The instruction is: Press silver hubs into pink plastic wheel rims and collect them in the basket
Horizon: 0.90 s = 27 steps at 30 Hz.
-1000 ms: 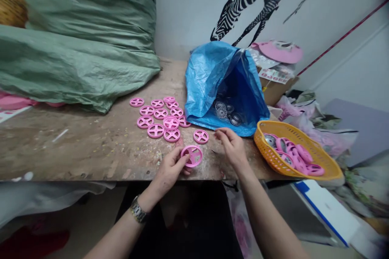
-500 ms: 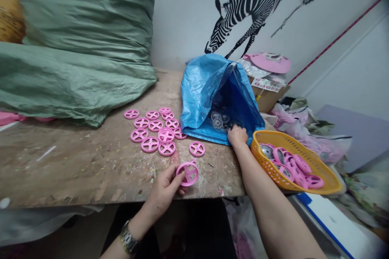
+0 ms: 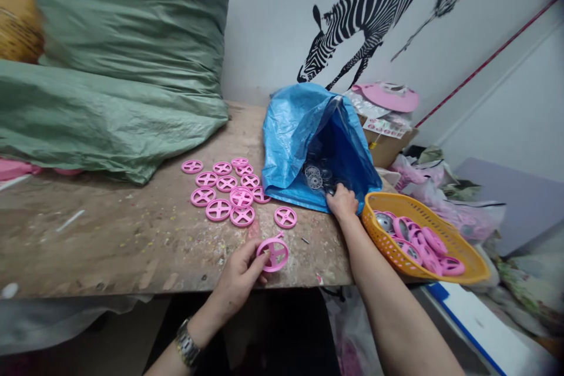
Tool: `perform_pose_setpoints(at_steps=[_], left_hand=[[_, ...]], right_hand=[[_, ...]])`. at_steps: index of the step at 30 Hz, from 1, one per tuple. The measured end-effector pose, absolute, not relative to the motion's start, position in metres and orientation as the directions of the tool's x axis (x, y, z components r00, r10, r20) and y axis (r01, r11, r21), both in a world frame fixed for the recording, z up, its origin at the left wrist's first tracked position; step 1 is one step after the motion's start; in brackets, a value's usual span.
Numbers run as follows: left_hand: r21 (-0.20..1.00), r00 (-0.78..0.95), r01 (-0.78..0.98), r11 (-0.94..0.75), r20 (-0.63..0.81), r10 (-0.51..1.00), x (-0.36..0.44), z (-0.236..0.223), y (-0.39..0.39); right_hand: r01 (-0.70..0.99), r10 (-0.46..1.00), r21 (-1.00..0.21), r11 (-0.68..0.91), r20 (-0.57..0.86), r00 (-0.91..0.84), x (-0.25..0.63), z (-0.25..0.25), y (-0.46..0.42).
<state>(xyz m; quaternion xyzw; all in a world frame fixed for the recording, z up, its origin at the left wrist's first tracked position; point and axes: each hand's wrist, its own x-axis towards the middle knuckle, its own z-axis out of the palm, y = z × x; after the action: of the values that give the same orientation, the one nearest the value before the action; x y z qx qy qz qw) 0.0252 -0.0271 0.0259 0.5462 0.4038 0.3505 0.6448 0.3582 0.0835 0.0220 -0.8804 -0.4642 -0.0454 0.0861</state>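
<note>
My left hand (image 3: 242,270) pinches a pink plastic spoked wheel (image 3: 278,255) by its rim, tilted just above the table's front edge. At the mouth of a blue woven bag (image 3: 288,135), my right hand (image 3: 343,202) has its fingers curled round a dark grey wheel disc (image 3: 330,191), only partly visible. More grey wheel discs (image 3: 314,176) lie inside the bag. Several pink wheels (image 3: 218,210) are spread on the table left of the bag, some overlapping. One single pink wheel (image 3: 285,217) lies apart, between my two hands.
A yellow basket (image 3: 383,235) with pink rings and grey discs stands right of my forearm. A big green sack (image 3: 132,70) fills the table's back left. Behind the bag is a cardboard box (image 3: 388,144) with pink pieces on top. Plastic bags (image 3: 467,211) are heaped at the right.
My right hand has drawn back slightly from the bag's mouth, and a dark disc edge now shows at its fingertips. The left hand keeps the pink wheel. The view has shifted a little.
</note>
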Motion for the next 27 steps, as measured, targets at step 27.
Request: perform_pose_setpoints(at_steps=[27], left_hand=[[0.892, 0.487, -0.133, 0.433, -0.322, 0.812, 0.032, 0.044, -0.020]], right_hand=[[0.514, 0.832, -0.772, 0.373, 0.524, 0.182, 0.240, 0.065, -0.044]])
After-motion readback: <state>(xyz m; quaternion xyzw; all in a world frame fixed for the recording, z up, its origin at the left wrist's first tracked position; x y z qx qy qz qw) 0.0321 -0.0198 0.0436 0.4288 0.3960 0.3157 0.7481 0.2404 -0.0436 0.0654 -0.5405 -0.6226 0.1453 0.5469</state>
